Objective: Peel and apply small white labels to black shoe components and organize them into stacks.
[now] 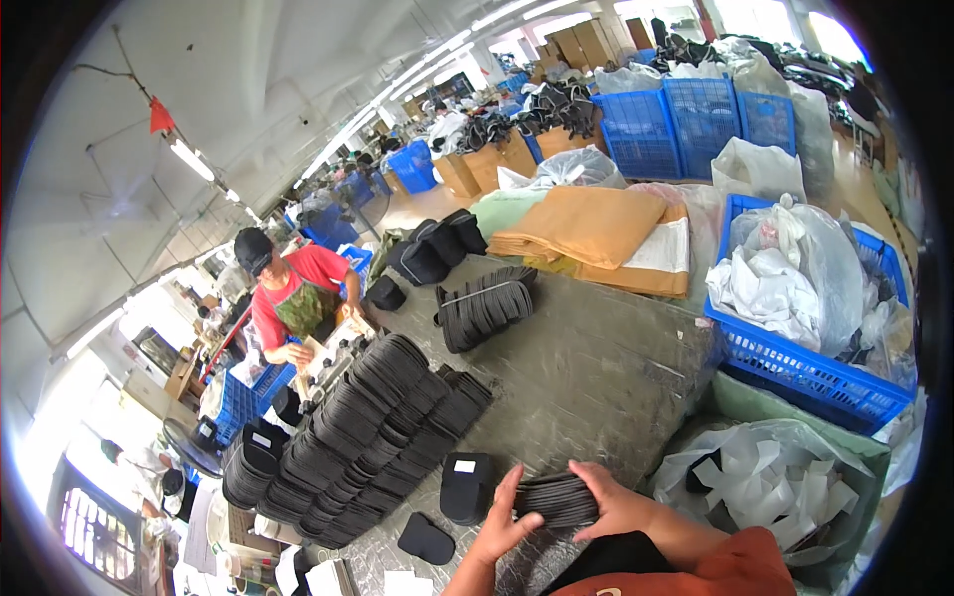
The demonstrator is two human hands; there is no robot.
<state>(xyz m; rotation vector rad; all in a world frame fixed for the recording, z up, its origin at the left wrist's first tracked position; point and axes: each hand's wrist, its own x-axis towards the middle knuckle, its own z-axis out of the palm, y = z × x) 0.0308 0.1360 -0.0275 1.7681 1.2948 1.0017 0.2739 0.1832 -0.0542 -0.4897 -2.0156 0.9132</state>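
Grasping a stack of dark flat pieces (556,502) from its two ends, my left hand (504,517) and right hand (616,505) face each other near the table's close edge, just right of a white-labelled black bundle (467,489). Both thumbs point inward along the near side, fingers stretching away from me. My left forearm is cut off below; an orange-red sleeve (745,568) covers part of my right arm. I cannot tell whether the stack touches the tabletop (586,372).
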